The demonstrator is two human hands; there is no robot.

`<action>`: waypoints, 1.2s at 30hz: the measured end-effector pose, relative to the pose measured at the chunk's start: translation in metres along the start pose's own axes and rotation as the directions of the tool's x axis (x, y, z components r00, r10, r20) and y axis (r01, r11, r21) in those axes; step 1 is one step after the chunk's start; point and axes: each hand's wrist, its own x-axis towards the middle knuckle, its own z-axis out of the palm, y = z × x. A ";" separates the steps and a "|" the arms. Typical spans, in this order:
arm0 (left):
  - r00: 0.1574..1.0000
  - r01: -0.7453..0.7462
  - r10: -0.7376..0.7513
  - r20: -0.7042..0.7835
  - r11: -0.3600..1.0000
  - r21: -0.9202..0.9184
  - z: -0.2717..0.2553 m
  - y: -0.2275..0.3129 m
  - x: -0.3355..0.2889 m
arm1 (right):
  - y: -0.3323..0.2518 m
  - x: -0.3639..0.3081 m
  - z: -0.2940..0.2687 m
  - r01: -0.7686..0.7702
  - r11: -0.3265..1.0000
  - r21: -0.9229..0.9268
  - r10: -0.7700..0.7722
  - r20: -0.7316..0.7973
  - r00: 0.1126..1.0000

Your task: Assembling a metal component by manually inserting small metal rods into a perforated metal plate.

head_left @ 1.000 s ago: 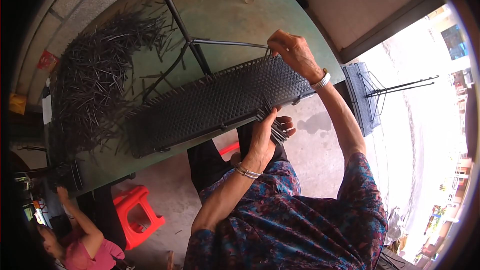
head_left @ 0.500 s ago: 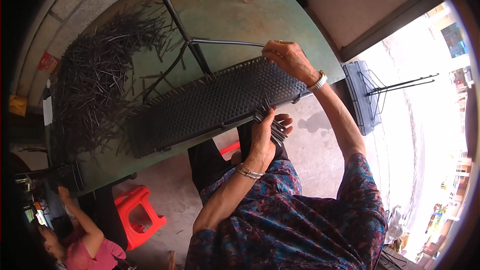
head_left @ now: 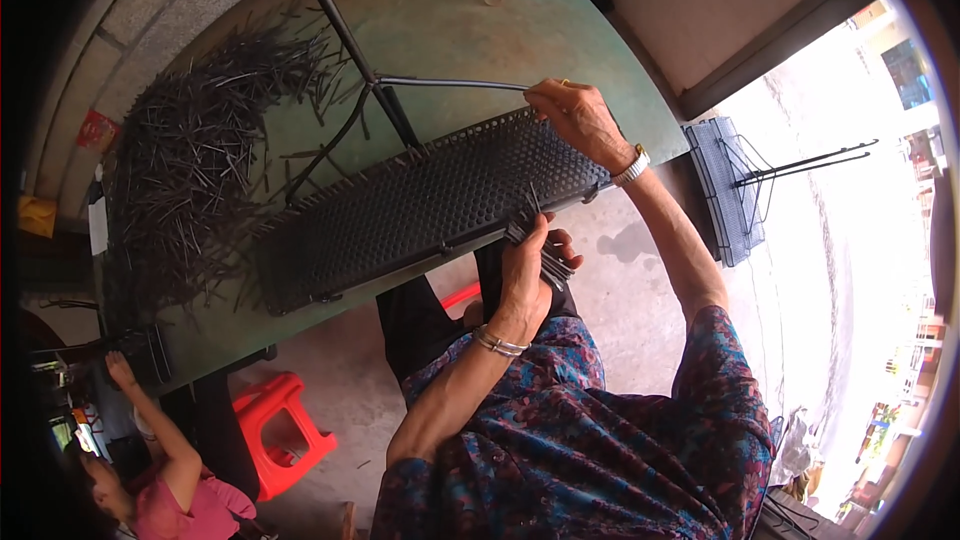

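A long black perforated panel (head_left: 430, 195) lies slanted along the near edge of the table. My left hand (head_left: 524, 268) is closed around a bundle of thin dark strips (head_left: 521, 227), just below the panel's near edge. Their ends stick out on both sides of the thumb. At the panel's far right corner, my right hand (head_left: 583, 123) has its fingertips pinched together at the edge; what they grip, if anything, is hidden. Black rods (head_left: 398, 112) rise from the panel's far side and branch outward. One branch runs up to my right fingertips.
A large heap of dark strips (head_left: 195, 150) covers the left of the green table (head_left: 440, 25). A co-worker in a pink top (head_left: 185, 512) is at the lower left, near a red plastic stool (head_left: 285, 430). Beyond the table's right edge stands another mesh rack (head_left: 722, 190).
My right hand has shifted very slightly at the panel's corner. My left hand keeps its bundle in nearly the same place. The co-worker's hand has moved up a little.
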 end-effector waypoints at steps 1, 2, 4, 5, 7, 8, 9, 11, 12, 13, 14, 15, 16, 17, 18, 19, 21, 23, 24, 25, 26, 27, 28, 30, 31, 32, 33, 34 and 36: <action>1.000 0.001 -0.001 0.009 1.000 0.006 0.000 0.000 0.000 | -0.002 0.000 0.000 -0.017 1.000 0.004 0.017 -0.012 1.000; 1.000 0.000 0.000 0.009 1.000 0.006 -0.001 0.000 -0.001 | -0.003 -0.001 0.001 -0.034 0.999 0.009 0.034 -0.023 0.999; 1.000 -0.015 0.014 0.021 0.999 0.042 -0.001 0.001 0.000 | -0.003 -0.002 0.001 -0.082 0.996 0.035 0.083 -0.022 0.996; 1.000 -0.015 0.014 0.022 0.999 0.042 -0.001 0.000 0.000 | -0.003 -0.003 0.001 -0.131 0.990 0.060 0.132 -0.019 0.991; 1.000 -0.006 0.005 0.023 0.999 0.045 -0.001 -0.001 0.000 | -0.003 -0.003 0.002 -0.132 0.990 0.053 0.133 -0.021 0.991; 1.000 -0.006 0.005 0.023 0.999 0.044 -0.001 -0.002 -0.001 | -0.004 -0.004 0.002 -0.133 0.990 0.047 0.134 -0.023 0.991; 0.999 -0.008 0.007 0.033 0.998 0.056 0.000 -0.001 -0.002 | -0.002 -0.004 0.002 -0.133 0.990 0.045 0.135 -0.024 0.991; 0.999 -0.010 0.007 0.046 0.998 0.067 0.003 0.000 -0.005 | 0.002 -0.005 0.002 -0.042 0.998 0.052 0.045 -0.046 0.998; 1.000 -0.007 0.006 0.015 0.998 0.069 0.004 0.000 -0.005 | 0.002 -0.005 0.003 -0.042 0.998 0.053 0.044 -0.046 0.998; 1.000 -0.005 0.006 -0.016 0.998 0.070 0.005 0.000 -0.006 | 0.001 -0.005 0.005 -0.020 0.999 0.042 0.022 -0.040 0.999; 1.000 -0.006 0.007 -0.017 0.998 0.070 0.005 0.000 -0.006 | 0.000 -0.005 0.007 0.001 0.999 0.032 0.000 -0.033 0.999; 1.000 -0.013 0.014 -0.012 0.997 0.076 0.005 0.000 -0.006 | 0.001 -0.005 0.007 0.003 1.000 0.031 -0.002 -0.034 0.999; 1.000 -0.021 0.021 -0.007 0.996 0.082 0.005 0.000 -0.006 | 0.002 -0.007 0.007 -0.039 0.999 0.013 0.039 -0.040 0.998; 1.000 -0.022 0.023 -0.005 0.996 0.082 0.006 0.001 -0.006 | 0.003 -0.007 0.007 -0.081 0.997 -0.004 0.080 -0.047 0.996; 1.000 -0.025 0.025 0.008 0.996 0.084 0.006 0.001 -0.007 | 0.002 -0.007 0.006 -0.080 0.997 -0.004 0.080 -0.046 0.996; 0.999 -0.028 0.026 0.021 0.996 0.086 0.006 0.002 -0.007 | 0.001 -0.007 0.005 -0.044 0.996 -0.072 0.039 -0.059 0.997; 0.999 -0.034 0.032 0.021 0.995 0.095 0.006 0.003 -0.008 | 0.001 -0.008 0.006 -0.009 0.990 -0.141 -0.001 -0.070 0.998; 0.999 -0.038 0.036 0.023 0.994 0.106 0.006 0.003 -0.007 | 0.003 -0.010 0.011 -0.236 0.972 0.018 0.236 -0.124 0.964; 0.999 -0.041 0.039 0.018 0.994 0.103 0.005 0.002 -0.006 | 0.002 -0.011 0.012 -0.235 0.972 0.019 0.235 -0.123 0.964; 0.999 -0.043 0.042 0.012 0.994 0.101 0.004 0.002 -0.005 | 0.000 -0.014 0.013 -0.215 0.974 -0.072 0.203 -0.145 0.968; 0.999 -0.044 0.043 0.011 0.994 0.100 0.002 0.002 -0.005 | -0.001 -0.015 0.013 -0.195 0.967 -0.163 0.169 -0.163 0.972; 0.999 -0.046 0.043 0.027 0.992 0.115 0.002 0.004 -0.004 | 0.001 -0.017 0.013 -0.197 0.967 -0.164 0.170 -0.164 0.972; 0.998 -0.048 0.043 0.044 0.990 0.129 0.002 0.004 -0.004 | 0.004 -0.019 0.013 -0.094 0.964 -0.250 0.044 -0.199 0.979; 0.997 -0.058 0.051 0.051 0.989 0.138 0.002 0.005 -0.003 | 0.000 -0.023 0.012 0.004 0.942 -0.336 -0.084 -0.222 0.971; 0.996 -0.071 0.064 0.056 0.987 0.145 0.002 0.007 -0.003 | -0.012 -0.024 0.008 -0.062 0.948 -0.313 -0.007 -0.214 0.977; 0.996 -0.071 0.064 0.055 0.987 0.144 0.003 0.008 -0.003 | -0.023 -0.025 0.003 -0.129 0.948 -0.291 0.070 -0.205 0.976; 0.996 -0.083 0.076 0.048 0.986 0.147 0.007 0.009 -0.006 | -0.030 -0.026 -0.006 -0.131 0.947 -0.293 0.071 -0.207 0.976; 0.995 -0.095 0.091 0.038 0.984 0.149 0.008 0.011 -0.007 | -0.035 -0.028 -0.015 -0.265 0.961 -0.075 0.267 0.029 0.963; 0.994 -0.105 0.100 0.038 0.978 0.180 0.007 0.012 -0.005 | -0.046 -0.032 -0.024 -0.435 0.894 0.105 0.390 0.296 0.872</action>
